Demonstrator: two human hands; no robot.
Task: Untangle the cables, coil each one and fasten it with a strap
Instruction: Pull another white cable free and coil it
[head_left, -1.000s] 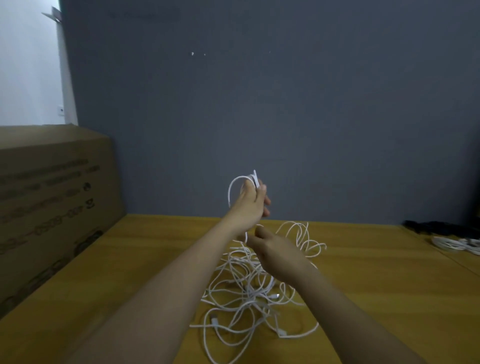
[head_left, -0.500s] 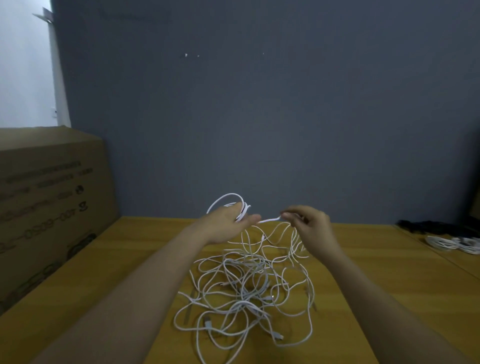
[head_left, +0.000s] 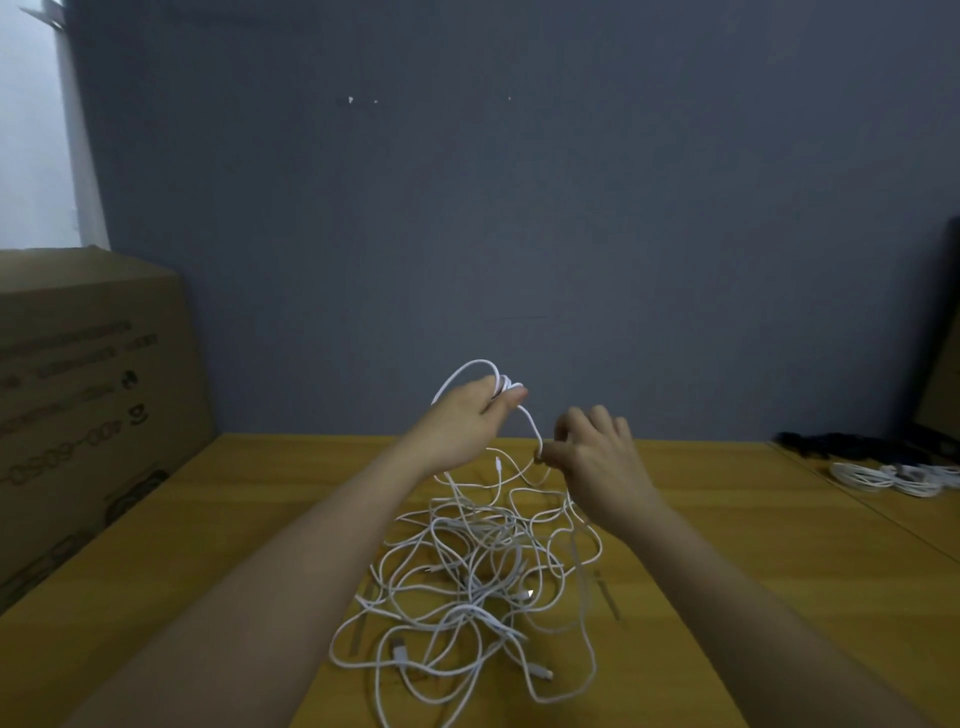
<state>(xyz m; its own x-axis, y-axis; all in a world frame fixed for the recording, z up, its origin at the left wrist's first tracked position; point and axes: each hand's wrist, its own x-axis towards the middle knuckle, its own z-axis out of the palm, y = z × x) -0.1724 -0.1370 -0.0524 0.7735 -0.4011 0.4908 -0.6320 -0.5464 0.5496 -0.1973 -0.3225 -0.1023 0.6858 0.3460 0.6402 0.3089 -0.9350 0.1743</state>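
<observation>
Above the wooden surface (head_left: 727, 519), from the head view: left hand (head_left: 462, 421) raised over the far side of the tangle, fingers curled round a small loop of white cable (head_left: 467, 366) that arched over the knuckles. Right hand (head_left: 597, 457) lower and just beside it, seen from the back, thumb and forefinger pinching the same strand where it dropped from the left hand; other fingers loosely spread upward. Both forearms stretched forward from the bottom edge, bare, flanking the pile.

Below the hands, tangled white cables (head_left: 478, 582) heaped loosely on the surface, loops crossing every way, a few connector ends showing near the front edge of the heap. Held strand ran down into that heap; could not tell which loops belonged to it.

Off to the left, large cardboard box (head_left: 88, 395) standing on the surface against the grey wall (head_left: 519, 208). Far right, well apart from the pile, coiled white cables (head_left: 883, 475) lying on the surface, with a dark bundle (head_left: 852, 444) behind them, too dim to identify.
</observation>
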